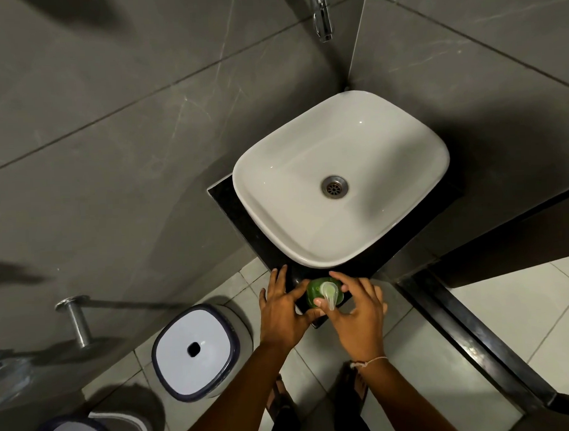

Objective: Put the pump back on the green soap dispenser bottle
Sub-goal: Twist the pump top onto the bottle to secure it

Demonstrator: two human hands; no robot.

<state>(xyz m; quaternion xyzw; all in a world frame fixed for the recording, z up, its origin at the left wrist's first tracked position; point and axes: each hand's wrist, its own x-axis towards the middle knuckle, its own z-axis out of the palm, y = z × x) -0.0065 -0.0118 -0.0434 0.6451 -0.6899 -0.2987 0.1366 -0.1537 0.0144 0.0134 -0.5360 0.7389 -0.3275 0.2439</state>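
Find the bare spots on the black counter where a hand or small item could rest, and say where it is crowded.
The black counter shows a bare strip left of the white basin. Its near corner is crowded: the green bottle with its pump stands there between the left hand and right hand.

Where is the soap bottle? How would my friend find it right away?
Find the big white sink. On the black counter at its near corner stands the soap bottle, between two hands. It is the only green thing, with a pale pump on top.
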